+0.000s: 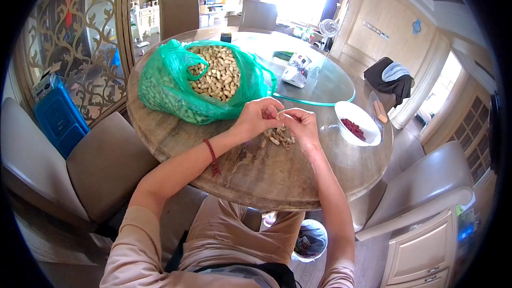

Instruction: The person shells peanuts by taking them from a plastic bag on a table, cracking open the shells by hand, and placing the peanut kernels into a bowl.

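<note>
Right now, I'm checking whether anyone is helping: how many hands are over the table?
2: the left hand and the right hand, close together above the shells, between the green bag and white bowl. I see no others.

From where I stand, the table (341,170) is a mottled brown with darker veining. On it, the bag (170,82) is see-through green, the nuts (216,72) pale tan, the bowl (345,113) white, the kernels (353,129) deep red. Left of the table, the screen (80,26) has gold scrollwork and the crate (60,117) is bright blue. Right of it, the chair (426,181) looks grey-beige.
</note>
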Demonstrator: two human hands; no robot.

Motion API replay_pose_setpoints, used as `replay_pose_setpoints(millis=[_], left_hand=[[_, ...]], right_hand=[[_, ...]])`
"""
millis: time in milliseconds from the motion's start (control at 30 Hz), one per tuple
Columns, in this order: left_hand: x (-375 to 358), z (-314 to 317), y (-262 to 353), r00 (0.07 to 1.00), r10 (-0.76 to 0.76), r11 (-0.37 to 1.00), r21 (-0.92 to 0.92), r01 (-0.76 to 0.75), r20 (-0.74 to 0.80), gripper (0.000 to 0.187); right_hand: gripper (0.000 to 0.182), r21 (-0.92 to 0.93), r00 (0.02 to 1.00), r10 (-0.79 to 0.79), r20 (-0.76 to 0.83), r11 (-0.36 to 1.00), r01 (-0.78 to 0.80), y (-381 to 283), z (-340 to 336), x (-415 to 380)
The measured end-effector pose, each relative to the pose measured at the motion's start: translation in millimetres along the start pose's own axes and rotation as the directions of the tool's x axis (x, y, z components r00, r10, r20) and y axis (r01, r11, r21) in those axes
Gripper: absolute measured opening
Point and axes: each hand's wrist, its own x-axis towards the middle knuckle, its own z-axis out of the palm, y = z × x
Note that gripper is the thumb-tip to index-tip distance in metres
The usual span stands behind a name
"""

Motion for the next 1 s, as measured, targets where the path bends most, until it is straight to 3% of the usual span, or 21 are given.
replay_pose_setpoints(millis=[133,433,533,600,633,733,800,833,1000], left_hand=[[1,-2,1,0.997,-0.043,0.998,0.038,0.041,0.065,0.029],[0,-3,3,0.988,-0.121,0.981,-0.144,0.133,0.091,0.023],[2,-4,7,0.981,-0.192,0.973,-0.12,0.195,0.032,0.019],[1,-3,6,0.987,-0.163,0.974,-0.157,0.163,0.016,0.015],[1,-3,5,0.986,-0.163,0.974,-0.157,0.164,0.016,0.015],[0,-4,3,0.988,-0.155,0.984,-0.091,0.152,-0.028,0.013],[1,-3,2,0.987,-0.16,0.986,-0.046,0.158,-0.032,0.012],[1,-3,1,0.987,-0.159,0.986,-0.047,0.157,-0.033,0.012],[1,1,-4,0.963,-0.268,0.943,-0.212,0.256,-0.029,0.012]], right_hand=[[0.01,-0.054,0.998,-0.053,0.029,0.997,0.055,10,-5,5],[0.018,-0.124,0.991,-0.121,0.053,0.984,0.126,14,-1,6],[0.02,-0.064,0.997,-0.056,0.046,0.996,0.059,11,-3,5],[0.023,0.164,0.979,0.13,0.154,0.974,-0.155,16,-12,7],[0.023,0.164,0.979,0.13,0.155,0.974,-0.155,16,-11,7],[0.026,0.074,0.986,0.114,0.119,0.99,-0.123,17,-4,6],[0.026,-0.108,0.998,-0.018,0.059,0.994,0.025,17,1,6],[0.026,-0.11,0.998,-0.019,0.06,0.994,0.025,21,2,8],[0.026,-0.219,0.995,-0.054,-0.081,0.975,0.035,29,9,8]])
